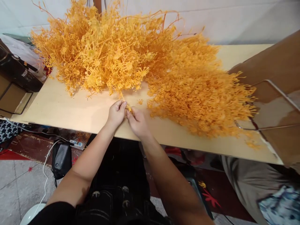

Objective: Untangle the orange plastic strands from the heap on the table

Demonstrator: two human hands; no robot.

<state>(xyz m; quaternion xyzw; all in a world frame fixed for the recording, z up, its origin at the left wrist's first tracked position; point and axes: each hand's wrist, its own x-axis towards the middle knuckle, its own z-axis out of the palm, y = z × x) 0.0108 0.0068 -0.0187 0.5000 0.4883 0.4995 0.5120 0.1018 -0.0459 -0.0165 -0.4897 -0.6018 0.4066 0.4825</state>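
Note:
Close together over the front part of the table, my left hand and my right hand pinch a small yellow-orange plastic flower piece between them. Fingers of both hands are closed on it, and they hide much of its shape. Just beyond my hands rises a big heap of yellow-orange plastic flower sprigs with thin branching stems. To the right of my hands lies a second, denser pile of orange sprigs. One loose flower bit rests on the wood near my right hand.
The pale wooden table runs across the view. A large brown cardboard box stands at its right end, a dark vacuum bottle at the left. Below are a black speaker-like pouch, a white cable and another person's trouser leg.

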